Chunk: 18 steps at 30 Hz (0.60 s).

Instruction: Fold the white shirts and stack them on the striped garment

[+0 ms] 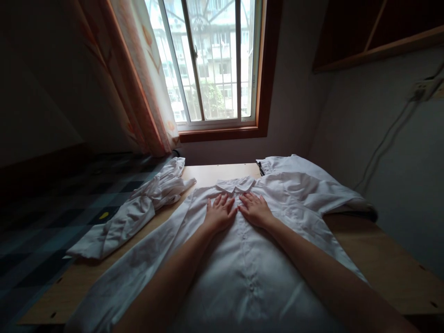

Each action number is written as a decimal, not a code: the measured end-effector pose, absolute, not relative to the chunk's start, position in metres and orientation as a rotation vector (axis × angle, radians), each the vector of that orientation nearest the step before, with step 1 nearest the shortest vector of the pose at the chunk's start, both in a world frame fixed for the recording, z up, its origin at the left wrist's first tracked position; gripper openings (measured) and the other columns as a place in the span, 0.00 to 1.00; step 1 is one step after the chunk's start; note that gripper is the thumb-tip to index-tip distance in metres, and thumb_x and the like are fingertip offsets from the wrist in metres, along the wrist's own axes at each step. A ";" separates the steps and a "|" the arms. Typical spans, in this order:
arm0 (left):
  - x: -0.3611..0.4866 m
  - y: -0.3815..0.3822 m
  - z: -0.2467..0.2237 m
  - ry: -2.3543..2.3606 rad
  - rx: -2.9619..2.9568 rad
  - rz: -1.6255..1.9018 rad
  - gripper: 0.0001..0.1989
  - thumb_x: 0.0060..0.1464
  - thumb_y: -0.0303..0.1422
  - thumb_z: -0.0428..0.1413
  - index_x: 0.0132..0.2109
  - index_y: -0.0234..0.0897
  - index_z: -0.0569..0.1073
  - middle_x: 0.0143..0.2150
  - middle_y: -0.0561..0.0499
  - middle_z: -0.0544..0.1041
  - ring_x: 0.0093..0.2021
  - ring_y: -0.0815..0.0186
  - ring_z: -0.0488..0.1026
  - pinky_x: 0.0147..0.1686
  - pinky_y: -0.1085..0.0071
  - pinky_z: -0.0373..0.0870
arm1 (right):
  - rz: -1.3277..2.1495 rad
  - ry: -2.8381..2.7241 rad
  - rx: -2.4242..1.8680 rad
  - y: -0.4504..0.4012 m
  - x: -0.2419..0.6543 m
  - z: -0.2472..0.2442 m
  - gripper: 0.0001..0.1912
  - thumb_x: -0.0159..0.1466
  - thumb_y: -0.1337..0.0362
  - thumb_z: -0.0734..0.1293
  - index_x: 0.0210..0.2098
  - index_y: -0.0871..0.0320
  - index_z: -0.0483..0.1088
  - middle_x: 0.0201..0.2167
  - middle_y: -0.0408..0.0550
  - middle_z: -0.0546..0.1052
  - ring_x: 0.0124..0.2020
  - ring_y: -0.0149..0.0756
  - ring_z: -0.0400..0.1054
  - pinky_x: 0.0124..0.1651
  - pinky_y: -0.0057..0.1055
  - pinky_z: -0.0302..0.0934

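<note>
Lying at the view's six o'clock: a white button-front shirt (243, 259)
Just below its collar (227, 186), it is touched by the left hand (219, 213) and right hand (255, 211), both laid flat, unclenched.

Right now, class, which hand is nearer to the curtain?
Left: the left hand is on the white shirt, below and right of the curtain; the right hand lies farther right.

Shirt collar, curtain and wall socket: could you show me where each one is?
Shirt collar (245, 184): head view, on the flap at the picture's right.
Curtain (134, 78): head view, on its orange folds.
Wall socket (423, 87): head view, on its front face.
</note>
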<state>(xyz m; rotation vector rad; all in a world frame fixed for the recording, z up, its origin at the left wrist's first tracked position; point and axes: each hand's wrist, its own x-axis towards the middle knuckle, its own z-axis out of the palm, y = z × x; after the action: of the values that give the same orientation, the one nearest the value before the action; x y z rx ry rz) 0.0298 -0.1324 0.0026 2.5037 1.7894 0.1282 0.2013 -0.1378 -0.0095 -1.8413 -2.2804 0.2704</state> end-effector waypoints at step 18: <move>-0.029 -0.075 0.007 2.113 2.380 0.088 0.30 0.68 0.43 0.39 0.69 0.31 0.60 0.72 0.37 0.58 0.73 0.53 0.51 0.70 0.57 0.47 | 0.228 -2.107 -2.130 -0.110 0.251 -0.013 0.34 0.72 0.47 0.49 0.73 0.56 0.50 0.74 0.54 0.49 0.73 0.44 0.42 0.70 0.43 0.37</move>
<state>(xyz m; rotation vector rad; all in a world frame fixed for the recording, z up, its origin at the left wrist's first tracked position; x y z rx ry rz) -0.0290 -0.0748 0.0067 2.3804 2.1132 0.0881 0.2507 -0.1104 -0.0131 -2.1296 -2.1074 0.2282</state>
